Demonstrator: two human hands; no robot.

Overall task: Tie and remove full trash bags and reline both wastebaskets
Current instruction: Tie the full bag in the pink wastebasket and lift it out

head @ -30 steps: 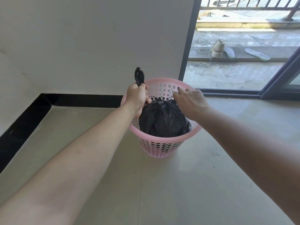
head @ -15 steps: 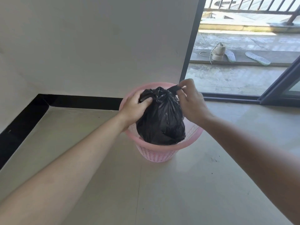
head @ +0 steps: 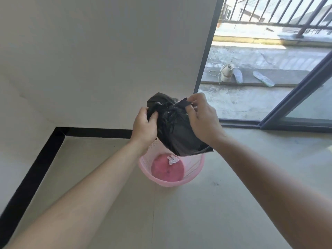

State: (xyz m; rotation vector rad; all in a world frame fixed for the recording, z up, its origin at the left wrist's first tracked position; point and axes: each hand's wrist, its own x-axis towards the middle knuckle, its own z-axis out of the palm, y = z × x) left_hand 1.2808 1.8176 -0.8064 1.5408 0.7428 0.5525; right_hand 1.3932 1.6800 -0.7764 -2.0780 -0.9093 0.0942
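**Tied black bag held above the pink basket**

Head view: a black plastic trash bag (head: 179, 133), its top gathered into a wrinkled knot, was held in the air over a round pink perforated plastic wastebasket (head: 195, 175). Both hands were closed on it. The left hand (head: 144, 126) gripped the bag's left side just under the knot, with its fingers curled into the plastic. The right hand (head: 203, 119) pinched a loose black tail of the bag at the top between thumb and forefinger, and its other fingers were curled against the bag's right side. The bag tilted, with its lower end pointing down and to the right. That end covered the far edge of the basket's rim, so I could not tell whether it touched the rim or hung free of it.

The basket stood on the pale smooth floor (head: 179, 212). It had no liner, and its solid pink bottom was exposed. One crumpled white paper scrap (head: 172, 159) lay on the far side of that bottom.

Beyond the basket rose a plain white wall (head: 107, 51), edged at the floor by a black baseboard (head: 93, 131). The baseboard turned a corner at the far left and ran back toward the near left. The wall's right edge met the dark metal frame of a sliding door (head: 294, 94). Open floor spread in front of the basket and to its right, up to the door track.

Outside, on a concrete ledge, sat a beige lace-up shoe (head: 226, 72) with two pale insoles (head: 263, 78) lying beside it. A dark metal railing (head: 269, 13) stood farther off.
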